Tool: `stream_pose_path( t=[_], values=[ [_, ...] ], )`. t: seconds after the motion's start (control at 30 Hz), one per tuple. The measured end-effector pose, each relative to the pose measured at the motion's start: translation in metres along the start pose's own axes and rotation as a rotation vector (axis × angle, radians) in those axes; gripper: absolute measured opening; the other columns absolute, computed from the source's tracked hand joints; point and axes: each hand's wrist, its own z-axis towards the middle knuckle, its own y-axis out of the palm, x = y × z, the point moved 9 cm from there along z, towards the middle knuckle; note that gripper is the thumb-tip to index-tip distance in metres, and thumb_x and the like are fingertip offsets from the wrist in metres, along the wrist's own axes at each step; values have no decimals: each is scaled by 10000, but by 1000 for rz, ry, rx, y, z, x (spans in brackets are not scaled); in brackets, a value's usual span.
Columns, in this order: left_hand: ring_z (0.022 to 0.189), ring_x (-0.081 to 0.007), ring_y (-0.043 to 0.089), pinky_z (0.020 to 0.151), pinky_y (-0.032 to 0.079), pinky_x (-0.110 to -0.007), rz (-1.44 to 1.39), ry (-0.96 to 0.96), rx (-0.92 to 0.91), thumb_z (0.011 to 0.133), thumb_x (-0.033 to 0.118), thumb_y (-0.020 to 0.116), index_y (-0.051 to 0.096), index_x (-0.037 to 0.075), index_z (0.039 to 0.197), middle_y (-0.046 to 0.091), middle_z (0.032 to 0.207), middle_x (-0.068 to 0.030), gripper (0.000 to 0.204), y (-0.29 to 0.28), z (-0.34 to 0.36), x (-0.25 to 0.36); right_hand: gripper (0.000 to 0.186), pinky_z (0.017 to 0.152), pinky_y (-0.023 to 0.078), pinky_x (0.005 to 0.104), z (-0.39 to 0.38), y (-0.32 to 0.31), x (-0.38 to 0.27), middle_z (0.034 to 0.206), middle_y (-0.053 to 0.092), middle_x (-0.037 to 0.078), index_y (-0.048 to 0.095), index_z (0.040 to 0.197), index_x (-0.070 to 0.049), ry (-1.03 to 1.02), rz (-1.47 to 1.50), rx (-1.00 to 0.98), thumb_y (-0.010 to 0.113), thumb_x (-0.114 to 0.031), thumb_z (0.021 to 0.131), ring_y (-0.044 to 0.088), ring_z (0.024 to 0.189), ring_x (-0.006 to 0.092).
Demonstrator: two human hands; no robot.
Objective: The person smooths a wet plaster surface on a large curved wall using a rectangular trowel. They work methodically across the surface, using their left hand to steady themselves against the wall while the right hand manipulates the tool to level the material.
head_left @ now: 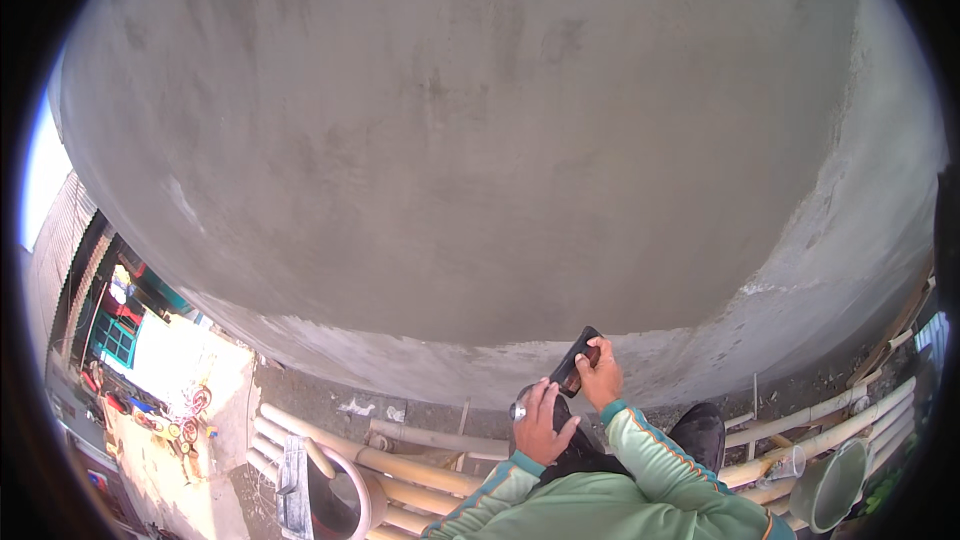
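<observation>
My right hand (600,377) is closed around a dark, slim, phone-like object (575,365) with a reddish-brown patch, held tilted in front of my lap. Its exact kind cannot be made out. Lower and to the left, my left hand (541,427) lies with its fingers stretched out over my dark-clothed knee, close to the object's lower end. A small silvery patch (517,410) shows beside its fingers. Ahead rises a broad wall of smooth grey plaster (500,190), darker in the middle and paler along its lower and right edges.
Bamboo poles (420,467) run beneath me on both sides. At the left stand a pale-rimmed bucket (372,495) and a grey flat board-like tool (293,490). A grey bucket (836,485) and a clear plastic cup (787,462) sit at right. A sunlit yard with bicycles (185,428) lies far left.
</observation>
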Motion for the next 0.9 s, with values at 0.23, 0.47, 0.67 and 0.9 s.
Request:
stream_pose_path(
  t=[0.23,0.47,0.67,0.9],
  values=[
    [1180,-296,631,979,430,-576,325,257,-374,823,300,800,517,122,1510,608,1403,-69,764,70,35,65,189,413,475,297,-24,-50,85,724,645,48,609,1090,-81,318,429,-11,628,-267,1061,604,536,115],
    [972,-331,707,782,566,-479,237,285,-397,862,220,764,599,91,1336,647,1244,-102,518,123,57,54,228,604,554,408,-20,-105,10,747,688,117,626,1162,-54,-146,-134,79,611,-252,1051,687,604,230],
    [951,-352,708,758,592,-459,107,322,-124,842,152,765,613,46,1214,661,1137,-123,416,68,165,92,430,692,565,433,-37,-145,-25,826,705,117,595,1394,-80,-258,50,123,666,-247,1003,707,709,326],
    [928,-357,700,729,591,-465,326,539,439,820,116,782,567,63,1333,618,1170,-126,559,-82,376,156,637,855,491,485,-91,-212,72,973,674,128,567,1462,-52,-105,-425,84,748,-224,876,652,913,343]
  ],
)
